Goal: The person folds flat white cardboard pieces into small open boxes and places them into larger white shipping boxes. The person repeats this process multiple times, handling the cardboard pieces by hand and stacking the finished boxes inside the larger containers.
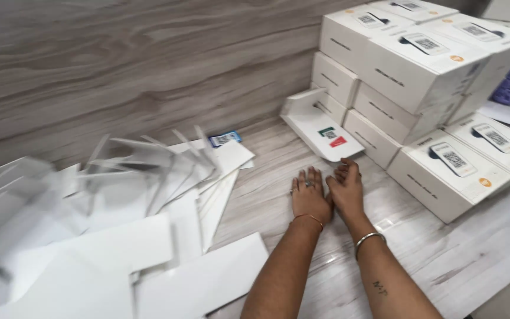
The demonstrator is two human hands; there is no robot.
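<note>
White folded card tray (321,128), light, stiff, crease-prone, best lifted by its side edges, lies on wood-grain floor (267,195) against stacked boxes (420,71); left hand (309,199) flat, fingers spread, right hand (346,188) fingertips touching its near edge, holding nothing.

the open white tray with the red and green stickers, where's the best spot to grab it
Probably the near short edge of the open white tray, which sticks out past the stacked boxes, right ahead of the right hand. Come from the front; boxes block its right side and its raised flap faces the wall.
</note>
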